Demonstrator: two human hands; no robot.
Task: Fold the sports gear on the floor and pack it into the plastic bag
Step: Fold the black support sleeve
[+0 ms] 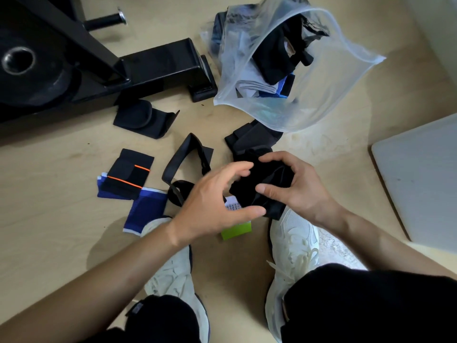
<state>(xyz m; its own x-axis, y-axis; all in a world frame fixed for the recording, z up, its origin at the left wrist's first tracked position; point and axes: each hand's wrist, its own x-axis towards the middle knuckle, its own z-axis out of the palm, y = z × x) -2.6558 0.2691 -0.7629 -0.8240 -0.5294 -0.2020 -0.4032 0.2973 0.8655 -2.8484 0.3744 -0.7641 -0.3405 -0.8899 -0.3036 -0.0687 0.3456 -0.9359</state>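
A bunched black fabric piece is held between both hands above the floor. My right hand grips its right side, thumb on top. My left hand pinches its lower left edge with curled fingers. The clear plastic bag lies open at the upper right, with black, white and blue gear inside. On the floor lie a black pad, a black wrap with orange stripes, a blue wrist sleeve, a black strap and another black piece.
A black gym machine base with a weight plate fills the upper left. A grey board lies at the right. My two white shoes stand on the wooden floor below the hands. A green tag lies between them.
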